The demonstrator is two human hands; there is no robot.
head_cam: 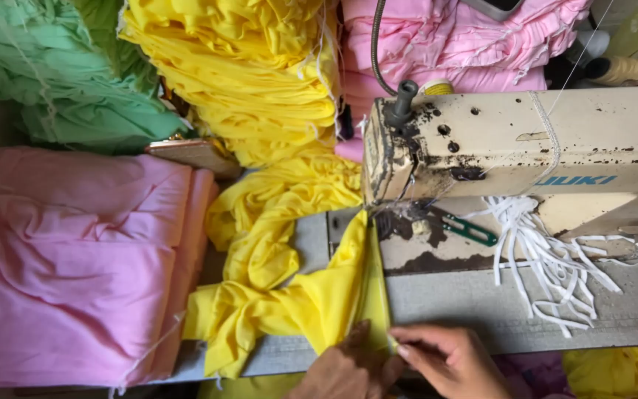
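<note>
A worn cream sewing machine [526, 140] stands on a grey table [481, 299]. A strip of yellow fabric [311, 295] runs from under its needle area toward the near edge. My left hand [345, 366] rests on the near end of this yellow fabric, fingers pressed on it. My right hand [452, 358] pinches the fabric's edge just to the right, fingertips meeting the left hand's. More yellow cloth trails off the table's left side in a bunched length.
A green thread snipper [467, 229] and a bundle of white elastic strips [548, 258] lie by the machine base. Folded pink fabric [75, 258] is stacked at left; green [53, 66], yellow [238, 66] and pink [459, 37] piles lie behind.
</note>
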